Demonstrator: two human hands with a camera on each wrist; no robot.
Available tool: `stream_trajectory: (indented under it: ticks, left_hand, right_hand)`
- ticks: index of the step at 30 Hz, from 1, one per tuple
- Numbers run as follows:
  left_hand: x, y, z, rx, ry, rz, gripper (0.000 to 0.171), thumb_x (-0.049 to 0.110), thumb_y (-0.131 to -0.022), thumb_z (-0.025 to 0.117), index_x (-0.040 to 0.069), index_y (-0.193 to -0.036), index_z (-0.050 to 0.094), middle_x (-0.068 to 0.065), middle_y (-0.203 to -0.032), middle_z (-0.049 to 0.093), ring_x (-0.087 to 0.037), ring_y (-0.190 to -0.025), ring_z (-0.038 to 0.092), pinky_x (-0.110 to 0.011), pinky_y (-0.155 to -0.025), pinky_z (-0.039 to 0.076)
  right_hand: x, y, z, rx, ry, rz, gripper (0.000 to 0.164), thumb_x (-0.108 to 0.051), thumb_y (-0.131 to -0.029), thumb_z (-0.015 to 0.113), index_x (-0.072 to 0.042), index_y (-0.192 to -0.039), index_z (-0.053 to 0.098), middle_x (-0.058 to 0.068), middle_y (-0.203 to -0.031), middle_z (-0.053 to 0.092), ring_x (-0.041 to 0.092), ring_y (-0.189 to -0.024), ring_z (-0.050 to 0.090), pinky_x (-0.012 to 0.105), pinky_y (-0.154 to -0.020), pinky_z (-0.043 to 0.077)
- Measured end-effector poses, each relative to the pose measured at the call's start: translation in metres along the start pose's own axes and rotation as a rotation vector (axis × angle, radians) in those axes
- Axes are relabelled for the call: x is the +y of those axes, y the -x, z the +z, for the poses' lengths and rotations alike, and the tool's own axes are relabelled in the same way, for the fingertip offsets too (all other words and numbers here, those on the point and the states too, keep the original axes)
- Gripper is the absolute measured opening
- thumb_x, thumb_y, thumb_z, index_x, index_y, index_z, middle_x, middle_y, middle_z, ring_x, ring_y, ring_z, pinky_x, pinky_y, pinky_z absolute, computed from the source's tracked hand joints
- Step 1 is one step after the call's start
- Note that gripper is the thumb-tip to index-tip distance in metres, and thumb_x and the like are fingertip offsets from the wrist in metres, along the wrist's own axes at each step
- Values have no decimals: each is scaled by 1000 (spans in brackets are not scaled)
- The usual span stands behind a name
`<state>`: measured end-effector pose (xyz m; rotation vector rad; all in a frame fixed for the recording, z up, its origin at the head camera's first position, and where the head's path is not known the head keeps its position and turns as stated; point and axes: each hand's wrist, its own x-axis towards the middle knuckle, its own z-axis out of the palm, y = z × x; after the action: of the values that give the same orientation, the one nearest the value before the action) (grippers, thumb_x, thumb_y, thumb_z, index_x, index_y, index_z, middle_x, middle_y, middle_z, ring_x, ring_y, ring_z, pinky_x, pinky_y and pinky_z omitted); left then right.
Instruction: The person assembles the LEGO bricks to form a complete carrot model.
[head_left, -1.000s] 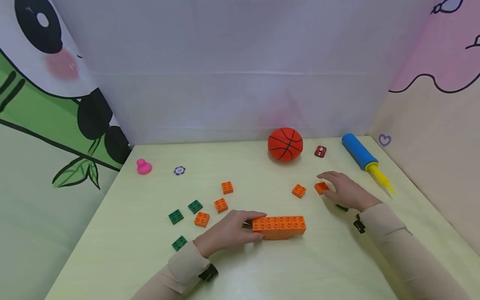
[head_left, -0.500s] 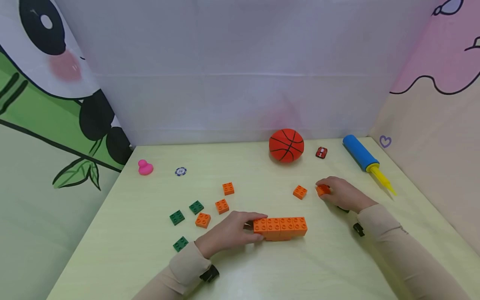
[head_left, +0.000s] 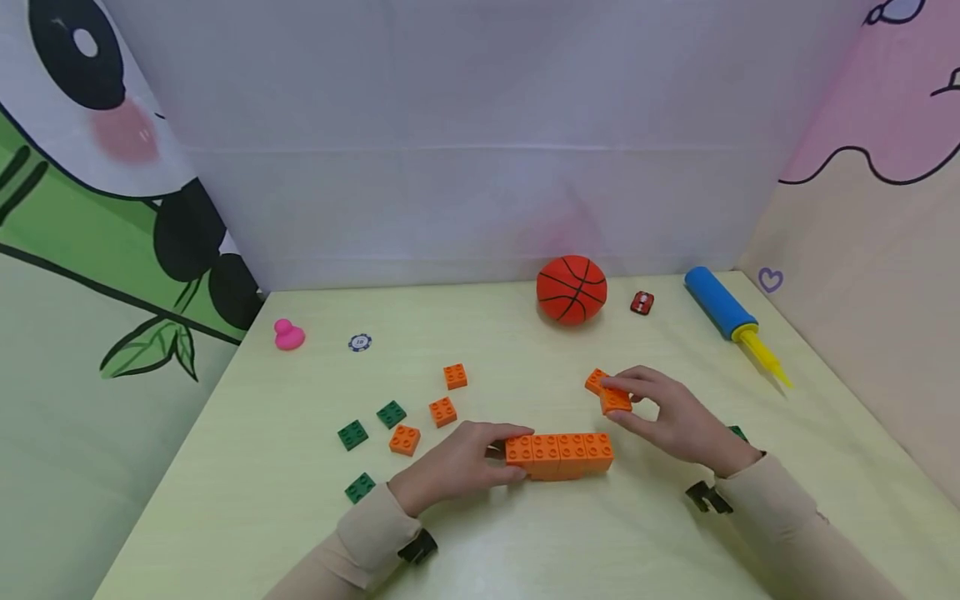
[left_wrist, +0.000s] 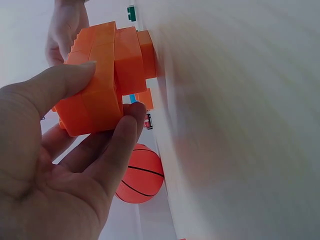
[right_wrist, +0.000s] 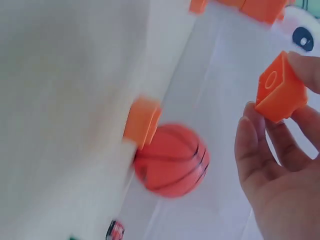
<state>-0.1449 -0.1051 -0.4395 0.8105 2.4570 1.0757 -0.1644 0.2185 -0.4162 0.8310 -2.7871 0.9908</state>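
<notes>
My left hand [head_left: 467, 460] grips the left end of an orange block assembly [head_left: 562, 454], thumb on one side and fingers on the other. In the left wrist view the assembly [left_wrist: 97, 75] shows a long top row over narrower blocks that step down to the table. Between thumb and fingers my right hand [head_left: 678, 417] pinches a loose orange building block [head_left: 617, 401], raised off the table; its hollow underside [right_wrist: 270, 80] shows in the right wrist view. Just behind it, another orange block [head_left: 595, 381] lies on the table, partly covered in the head view.
Left of the assembly lie several loose orange blocks [head_left: 404, 440] and green blocks [head_left: 352, 434]. Along the back are a pink duck [head_left: 288, 335], a poker chip [head_left: 360, 342], a red basketball [head_left: 572, 290], a small red car [head_left: 641, 302] and a blue-yellow pump [head_left: 722, 305]. A green block [head_left: 738, 432] peeks out behind the right wrist.
My right hand has closed on the orange block at the right, lifted it and brought it left and nearer, towards the assembly. My left hand and the assembly stay put.
</notes>
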Motion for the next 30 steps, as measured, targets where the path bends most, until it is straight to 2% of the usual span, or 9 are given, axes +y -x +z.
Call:
stream_trajectory:
  ticks: [4,8,13,20,30]
  left_hand:
    - [0,0,0,-2,-2,-13,53,29,-91,74,20,-141,59,8,-132,63,-3,-112,59,-34,-102,48]
    - [0,0,-1,-5,0,-21,53,30,-91,74,20,-141,58,9,-131,63,-2,-111,59,-35,-102,48]
    - [0,-1,-1,-9,12,-19,54,30,-91,74,19,-142,58,9,-130,64,-1,-110,60,-33,-101,48]
    - [0,-3,0,-16,8,-23,54,31,-92,73,21,-142,57,9,-132,63,-3,-112,59,-35,-102,48]
    - [0,-2,0,-17,16,-35,55,31,-91,74,22,-143,57,8,-134,62,-4,-112,58,-34,-101,49]
  right_hand:
    - [-19,9,11,-23,-54,-50,43,-33,-90,75,-24,-131,66,-10,-119,61,13,-108,58,40,-89,56]
    - [-28,13,20,-59,-94,-70,43,-39,-90,73,-27,-130,66,-12,-121,61,11,-112,57,34,-92,55]
    - [-29,14,26,-100,-134,-85,42,-38,-91,71,-26,-131,65,-12,-120,60,10,-109,57,35,-91,55]
    - [-27,14,27,-113,-154,-81,42,-35,-91,72,-25,-131,65,-12,-114,61,8,-100,57,25,-85,54]
    - [-24,14,30,-126,-168,-64,43,-34,-91,73,-24,-133,64,-11,-118,62,8,-104,58,28,-91,53]
